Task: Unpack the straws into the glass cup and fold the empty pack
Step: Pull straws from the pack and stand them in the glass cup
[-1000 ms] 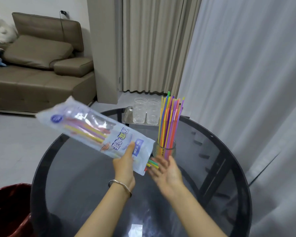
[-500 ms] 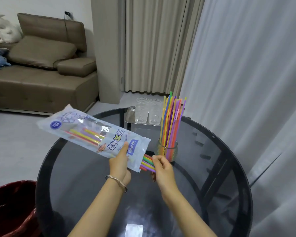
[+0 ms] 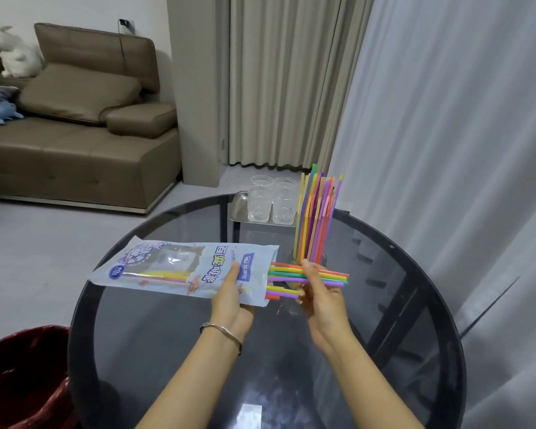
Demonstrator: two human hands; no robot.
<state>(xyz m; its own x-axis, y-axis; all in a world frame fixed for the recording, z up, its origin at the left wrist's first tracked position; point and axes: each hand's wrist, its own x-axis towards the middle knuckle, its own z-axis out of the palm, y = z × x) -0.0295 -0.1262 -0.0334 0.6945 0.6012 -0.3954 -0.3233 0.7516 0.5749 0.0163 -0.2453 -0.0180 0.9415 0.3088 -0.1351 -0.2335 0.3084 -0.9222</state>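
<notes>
My left hand grips the pale blue straw pack near its open right end and holds it level above the round dark glass table. A bundle of coloured straws sticks halfway out of the pack's mouth. My right hand is closed around that bundle. Just behind my right hand stands the glass cup, mostly hidden, with many coloured straws upright in it.
Two empty ribbed glasses stand on a metal tray at the table's far edge. A red-lined bin sits at the lower left on the floor. A brown sofa is at the back left, curtains on the right.
The pack has swung down from a tilt to level. My right hand went from open to pinching the straw ends, then closed on the bundle and drew it rightward out of the pack.
</notes>
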